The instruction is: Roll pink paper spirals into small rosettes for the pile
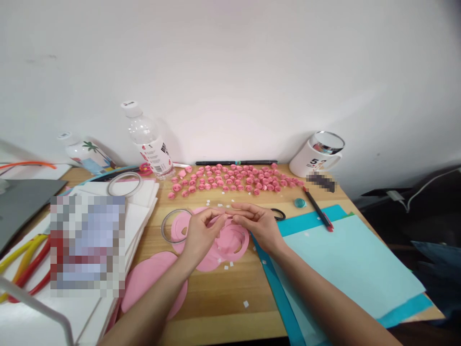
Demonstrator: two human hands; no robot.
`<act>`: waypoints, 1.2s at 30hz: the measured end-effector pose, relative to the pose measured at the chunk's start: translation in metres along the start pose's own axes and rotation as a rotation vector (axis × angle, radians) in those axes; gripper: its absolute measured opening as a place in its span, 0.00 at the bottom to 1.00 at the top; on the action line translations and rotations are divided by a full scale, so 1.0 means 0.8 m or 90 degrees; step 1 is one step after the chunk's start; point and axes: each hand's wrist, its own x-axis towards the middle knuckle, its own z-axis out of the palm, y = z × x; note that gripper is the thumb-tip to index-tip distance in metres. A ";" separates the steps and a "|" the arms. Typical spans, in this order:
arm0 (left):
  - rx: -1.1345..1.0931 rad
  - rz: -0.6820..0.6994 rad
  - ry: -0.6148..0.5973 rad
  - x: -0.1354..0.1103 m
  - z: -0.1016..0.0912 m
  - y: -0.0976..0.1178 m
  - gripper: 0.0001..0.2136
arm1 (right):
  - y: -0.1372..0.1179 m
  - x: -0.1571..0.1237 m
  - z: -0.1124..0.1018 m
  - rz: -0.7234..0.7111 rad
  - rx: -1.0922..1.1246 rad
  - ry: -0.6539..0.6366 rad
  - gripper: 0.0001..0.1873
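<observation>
Both hands meet over the middle of the desk, fingertips nearly touching. My left hand (204, 230) pinches a pink paper strip (229, 218) with thumb and fingers, and my right hand (260, 225) pinches its other side; much of the strip is hidden by the fingers. Below them lies a cut pink paper spiral (234, 242), overlapping other pink paper rounds. A roll of clear tape (166, 230) stands out just left of my left hand. More pink paper circles (144, 281) lie under my left forearm. Several small rolled pink paper roses (230, 179) spread in rows beyond the hands.
Light-blue paper sheets (345, 269) lie under my right forearm. Black scissor handles (278, 214), a red-and-black pen (319, 209) and a white mug (313, 156) are at right. At left are a bottle (153, 144), stacked white sheets (140, 211) and pliers (32, 269). Small white paper bits (246, 303) are scattered.
</observation>
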 end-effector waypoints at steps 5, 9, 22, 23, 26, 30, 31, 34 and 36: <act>-0.012 -0.003 -0.003 0.000 0.000 0.000 0.08 | 0.000 0.000 0.000 -0.007 -0.001 0.007 0.18; -0.014 -0.001 -0.010 0.000 0.000 -0.001 0.08 | 0.000 0.000 0.000 0.002 -0.001 0.017 0.19; -0.036 0.000 -0.029 -0.001 0.002 0.000 0.07 | 0.006 0.001 -0.002 -0.027 0.009 0.023 0.21; -0.039 0.000 -0.034 -0.001 0.002 -0.001 0.07 | 0.006 0.002 -0.003 -0.031 0.008 0.023 0.21; -0.042 0.002 -0.054 -0.001 0.000 0.000 0.08 | 0.007 0.002 -0.003 -0.041 -0.006 0.024 0.22; -0.042 -0.012 -0.107 -0.003 -0.001 0.003 0.10 | 0.006 0.002 -0.005 -0.063 -0.029 0.022 0.24; -0.041 -0.014 -0.118 -0.003 -0.001 0.004 0.10 | 0.006 0.002 -0.005 -0.068 -0.034 0.020 0.25; -0.034 -0.005 -0.146 -0.004 -0.001 0.005 0.12 | 0.006 0.002 -0.004 -0.084 -0.048 0.006 0.28; -0.024 0.004 -0.162 -0.004 -0.001 0.006 0.13 | 0.005 0.001 -0.003 -0.092 -0.061 -0.004 0.29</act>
